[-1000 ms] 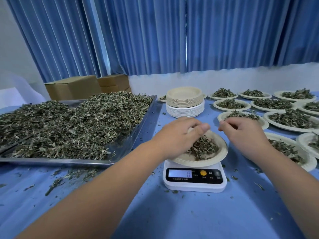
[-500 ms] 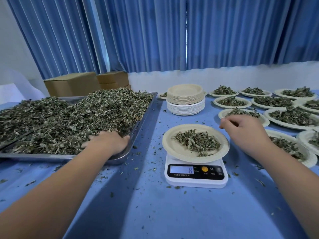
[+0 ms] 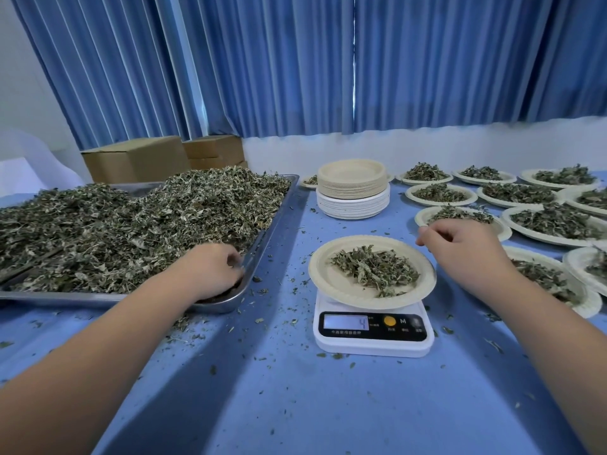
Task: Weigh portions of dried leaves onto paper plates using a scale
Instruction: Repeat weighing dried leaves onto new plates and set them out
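Observation:
A white digital scale [image 3: 372,333] stands on the blue table, and its display reads 4. A paper plate [image 3: 328,287] rests on the scale with a small heap of dried leaves [image 3: 374,267] on it. To the left, a metal tray [image 3: 272,224] holds a large leaf pile [image 3: 131,224]. My left hand [image 3: 210,269] is in the tray's near right corner, its fingers curled down into the leaves. My right hand [image 3: 466,251] hovers just past the plate's right rim with loosely curled fingers, and I see nothing in it.
A stack of empty paper plates [image 3: 353,188] stands behind the scale. Several filled plates [image 3: 555,221] cover the right side of the table. Cardboard boxes [image 3: 138,159] sit behind the tray. Loose leaf bits lie scattered on the blue tabletop [image 3: 295,389].
My left hand left the plate on the scale and went left into the tray's near corner, where its fingers have curled in. My right hand has stayed beside the plate.

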A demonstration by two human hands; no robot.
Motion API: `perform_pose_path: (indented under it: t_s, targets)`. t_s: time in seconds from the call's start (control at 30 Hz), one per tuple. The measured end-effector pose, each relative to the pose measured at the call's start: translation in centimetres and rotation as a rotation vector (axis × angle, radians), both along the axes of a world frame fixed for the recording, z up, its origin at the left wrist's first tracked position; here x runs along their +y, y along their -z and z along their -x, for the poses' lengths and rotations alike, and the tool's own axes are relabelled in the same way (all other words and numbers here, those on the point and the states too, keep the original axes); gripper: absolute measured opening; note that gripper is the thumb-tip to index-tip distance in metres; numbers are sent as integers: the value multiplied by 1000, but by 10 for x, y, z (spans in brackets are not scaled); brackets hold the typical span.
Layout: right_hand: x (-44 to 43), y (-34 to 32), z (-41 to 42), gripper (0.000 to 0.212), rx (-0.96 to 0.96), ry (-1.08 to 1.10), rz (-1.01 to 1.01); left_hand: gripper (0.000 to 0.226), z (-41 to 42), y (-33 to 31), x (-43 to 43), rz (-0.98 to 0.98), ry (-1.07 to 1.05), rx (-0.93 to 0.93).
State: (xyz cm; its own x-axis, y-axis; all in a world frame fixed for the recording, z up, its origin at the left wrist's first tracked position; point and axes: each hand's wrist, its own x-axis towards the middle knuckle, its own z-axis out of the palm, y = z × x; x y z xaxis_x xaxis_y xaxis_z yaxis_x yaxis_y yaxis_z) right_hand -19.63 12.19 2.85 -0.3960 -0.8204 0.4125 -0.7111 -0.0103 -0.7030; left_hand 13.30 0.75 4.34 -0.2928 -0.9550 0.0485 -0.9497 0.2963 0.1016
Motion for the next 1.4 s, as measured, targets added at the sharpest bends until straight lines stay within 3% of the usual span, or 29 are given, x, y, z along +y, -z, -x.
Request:
perform_pose_path:
  t_s: [0.13,0.37,0.47,0.77,0.93,1.07,1.17,1.4]
  targets:
    - [0,0,1,30,6,2,-6,42,-2,-2,1,-140,5,-102]
    - [2,-1,1,30,2,-5,1,33,-4,-5,-4,-91,34,-126]
    - [3,-1,1,29,-14,-4,2,19,-6,-4,-7,-25,39,-60]
    - [3,-1,1,31,7,-3,2,19,-17,-10,-12,167,-11,165]
    - [2,-1,1,30,5,-4,5,29,-18,-8,-10,175,-35,189]
    - [3,-2,1,30,2,-3,0,12,-18,-7,-9,25,13,266]
    - [2,-2,1,31,7,-3,-8,18,-17,-12,-9,-26,24,302]
    - [3,-2,2,31,-14,-6,-13,15,-2,-22,-4,90,49,379]
